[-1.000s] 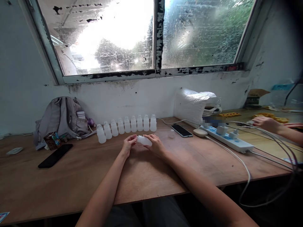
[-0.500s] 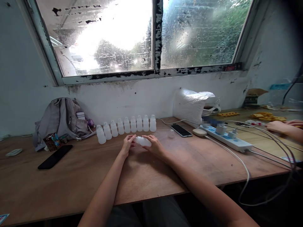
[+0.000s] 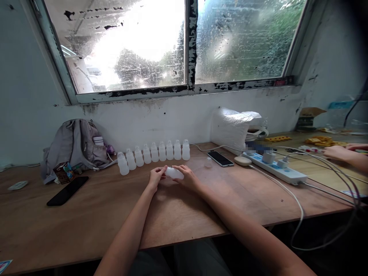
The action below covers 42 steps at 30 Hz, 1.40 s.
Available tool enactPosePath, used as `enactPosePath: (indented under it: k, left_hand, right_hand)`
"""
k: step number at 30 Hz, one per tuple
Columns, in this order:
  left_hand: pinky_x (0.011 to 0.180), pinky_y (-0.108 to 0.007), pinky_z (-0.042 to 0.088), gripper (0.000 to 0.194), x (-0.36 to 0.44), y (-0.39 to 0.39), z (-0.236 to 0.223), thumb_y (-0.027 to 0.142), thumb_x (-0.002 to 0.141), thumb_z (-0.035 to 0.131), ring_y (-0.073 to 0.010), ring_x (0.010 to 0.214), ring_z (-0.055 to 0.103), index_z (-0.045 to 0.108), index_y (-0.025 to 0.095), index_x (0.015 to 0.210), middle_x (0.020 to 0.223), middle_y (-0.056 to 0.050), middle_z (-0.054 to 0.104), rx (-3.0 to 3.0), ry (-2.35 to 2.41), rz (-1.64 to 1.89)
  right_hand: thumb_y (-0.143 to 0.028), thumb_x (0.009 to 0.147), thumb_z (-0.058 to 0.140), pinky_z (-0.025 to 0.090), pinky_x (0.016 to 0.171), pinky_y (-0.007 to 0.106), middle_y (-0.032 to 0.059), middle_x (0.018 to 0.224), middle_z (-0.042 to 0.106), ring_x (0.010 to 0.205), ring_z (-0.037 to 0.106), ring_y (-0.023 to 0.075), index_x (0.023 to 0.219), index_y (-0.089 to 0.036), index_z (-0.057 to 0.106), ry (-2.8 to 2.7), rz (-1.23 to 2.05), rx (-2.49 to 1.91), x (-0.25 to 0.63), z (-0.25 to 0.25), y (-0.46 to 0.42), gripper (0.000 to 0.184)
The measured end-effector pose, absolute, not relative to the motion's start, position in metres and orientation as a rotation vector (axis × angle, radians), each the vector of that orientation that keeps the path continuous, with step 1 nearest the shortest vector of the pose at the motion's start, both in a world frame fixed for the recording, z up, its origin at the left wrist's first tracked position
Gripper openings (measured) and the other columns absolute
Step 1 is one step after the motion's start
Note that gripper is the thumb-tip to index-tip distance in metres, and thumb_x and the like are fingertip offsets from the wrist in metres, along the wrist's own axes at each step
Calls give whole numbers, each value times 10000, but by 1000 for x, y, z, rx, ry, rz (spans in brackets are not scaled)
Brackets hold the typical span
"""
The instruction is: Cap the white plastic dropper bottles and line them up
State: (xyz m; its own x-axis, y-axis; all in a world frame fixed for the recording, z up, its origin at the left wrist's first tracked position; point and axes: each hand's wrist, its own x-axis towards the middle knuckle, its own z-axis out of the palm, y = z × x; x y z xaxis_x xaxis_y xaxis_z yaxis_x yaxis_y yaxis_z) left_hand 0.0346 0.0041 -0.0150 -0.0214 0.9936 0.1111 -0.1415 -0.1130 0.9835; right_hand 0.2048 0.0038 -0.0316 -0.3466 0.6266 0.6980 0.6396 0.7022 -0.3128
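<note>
between fingers (image 3: pixel 181 168), bottle (image 3: pixel 175 173) sideways, neck (image 3: pixel 168 171) leftward

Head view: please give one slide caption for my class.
Left hand and right hand hold a white bottle sideways, near nine standing bottles.

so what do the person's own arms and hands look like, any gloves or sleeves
The left hand and right hand are both bare, without gloves. The left forearm and right forearm show no sleeve, watch or bracelet. Rings would be too small to tell. Dark greyish trousers show below.
</note>
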Motion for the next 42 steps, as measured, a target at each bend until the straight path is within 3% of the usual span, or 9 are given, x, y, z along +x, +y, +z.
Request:
enactPosePath:
  k: [6,13,20,23,26,31,36,42]
  left_hand:
    - [544,-208,425,313,36,3,-13,413,561,670,-108,602,522,625,123,673,654,-28,575,1215,994,1536]
    - [548,-218,415,385,53,-9,-16,444,596,635,-123,642,544,569,164,852,767,-23,585,1032,853,1434]
    - [544,-208,391,264,69,-26,-12,326,569,663,-110,609,511,532,170,736,713,0,558,1123,937,1668]
    - [537,-201,375,206,70,-32,-7,292,575,654,-96,567,484,525,172,683,634,15,519,1266,915,1675]
    - [527,-203,367,182,69,-37,-1,239,551,647,-94,538,472,507,174,648,598,21,507,1294,857,1601]
    - [581,-238,403,156,62,-42,12,164,520,592,-126,587,512,483,171,631,598,9,524,1206,619,1378]
    - [582,-257,407,130,60,-44,17,176,512,543,-126,563,505,463,169,614,564,11,505,1069,547,1255]
    - [631,-264,410,112,64,-50,20,151,509,521,-142,640,524,474,165,610,584,8,509,1020,491,1270]
  right_hand:
    - [-362,637,629,425,766,313,42,1019,565,882,538,184,1122,-249,464,-1997,145,-939,202,-28,-3,524]
    - [-350,626,614,440,659,285,27,887,574,745,559,157,1068,-216,381,-1891,323,-987,182,-36,-11,517]
    - [-334,602,620,431,678,285,78,939,561,793,553,180,1037,-153,399,-1940,481,-912,177,-38,-14,521]
    - [-301,593,615,432,675,299,71,922,580,778,556,190,1088,-151,422,-1971,518,-904,176,-39,-14,552]
    - [-249,540,634,437,646,297,47,840,592,727,550,185,1008,-139,501,-1914,596,-921,175,-39,-18,499]
    - [-201,525,617,439,553,250,14,671,561,610,533,141,712,-110,551,-1777,1195,-828,172,-28,-33,218]
    - [-165,539,499,451,480,252,-10,589,546,506,525,130,791,-142,491,-1601,1799,-569,173,-21,-40,253]
    - [-217,505,393,439,454,256,33,550,556,457,522,140,721,-119,472,-1534,2220,-401,182,-21,-35,250]
